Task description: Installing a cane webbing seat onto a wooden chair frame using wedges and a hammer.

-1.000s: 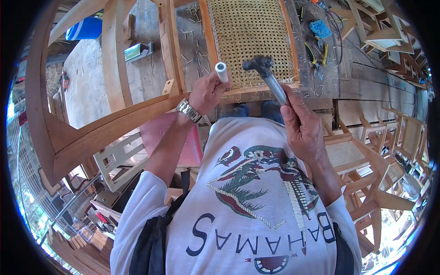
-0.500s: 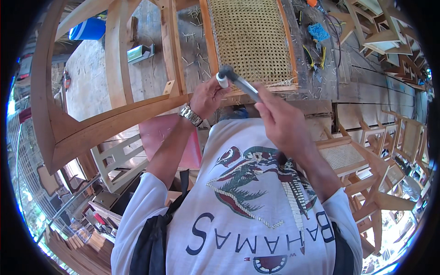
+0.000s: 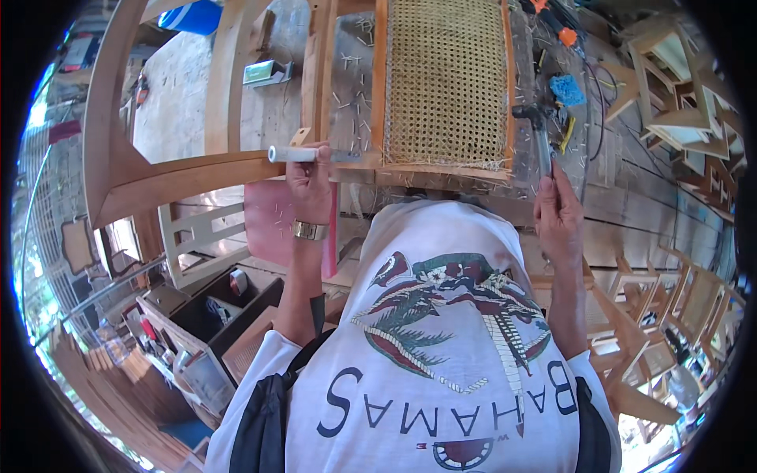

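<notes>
In my left hand (image 3: 309, 185) is a chisel (image 3: 293, 154) with a thick white handle, held level. Its handle end points left and its flat blade points right, over the wooden edge. My right hand (image 3: 560, 209) grips a hammer (image 3: 542, 150) by its shaft, with the dark head up, right of the cane panel. The woven cane panel (image 3: 445, 83), set in a reddish-brown wooden frame, lies on the workbench (image 3: 347, 94) between the two hands. Frayed cane ends show along its near edge. Neither tool touches the panel.
A large wooden chair frame (image 3: 181, 177) stands at the left. A green-and-white box (image 3: 264, 72) and a blue bucket (image 3: 193, 16) lie beyond it. Blue mesh (image 3: 566, 91) and a yellow-handled tool (image 3: 568, 134) rest right of the panel. Unfinished chairs (image 3: 678, 94) crowd the right side.
My hands have moved apart. The left went left and turned the chisel from upright to level; the right carried the hammer away from the chisel handle to the right.
</notes>
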Demonstrator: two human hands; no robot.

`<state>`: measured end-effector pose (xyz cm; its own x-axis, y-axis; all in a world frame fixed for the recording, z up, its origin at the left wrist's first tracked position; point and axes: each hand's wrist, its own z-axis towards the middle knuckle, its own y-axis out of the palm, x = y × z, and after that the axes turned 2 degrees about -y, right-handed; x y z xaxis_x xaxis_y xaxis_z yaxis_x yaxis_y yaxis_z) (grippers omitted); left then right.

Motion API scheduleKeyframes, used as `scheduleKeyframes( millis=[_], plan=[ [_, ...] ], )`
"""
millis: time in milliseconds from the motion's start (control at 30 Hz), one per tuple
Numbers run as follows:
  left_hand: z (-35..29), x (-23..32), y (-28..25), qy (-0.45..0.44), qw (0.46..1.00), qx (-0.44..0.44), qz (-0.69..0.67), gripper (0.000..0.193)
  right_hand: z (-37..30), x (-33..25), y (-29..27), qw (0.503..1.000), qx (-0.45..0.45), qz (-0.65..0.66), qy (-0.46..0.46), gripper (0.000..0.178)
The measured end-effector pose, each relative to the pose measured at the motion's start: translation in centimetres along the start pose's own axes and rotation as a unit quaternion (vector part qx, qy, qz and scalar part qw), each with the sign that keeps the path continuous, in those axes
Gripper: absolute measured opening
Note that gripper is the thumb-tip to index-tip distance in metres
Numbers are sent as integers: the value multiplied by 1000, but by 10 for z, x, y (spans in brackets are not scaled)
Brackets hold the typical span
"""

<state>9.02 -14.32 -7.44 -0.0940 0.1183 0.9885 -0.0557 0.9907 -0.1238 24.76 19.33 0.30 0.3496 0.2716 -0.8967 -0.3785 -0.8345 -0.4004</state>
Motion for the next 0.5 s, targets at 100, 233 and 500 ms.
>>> scheduleKeyframes(
  millis=[100,233,500],
  plan=[
    [-9,0,2,-90,995,17,42,18,6,6,-5,994,-45,69,78,42],
    [-20,-3,19,-18,1000,-16,-21,17,11,14,-4,992,-100,64,47,42],
    [-28,-14,34,-7,996,-64,62,16,25,23,2,979,-189,70,-20,44]
  ],
)
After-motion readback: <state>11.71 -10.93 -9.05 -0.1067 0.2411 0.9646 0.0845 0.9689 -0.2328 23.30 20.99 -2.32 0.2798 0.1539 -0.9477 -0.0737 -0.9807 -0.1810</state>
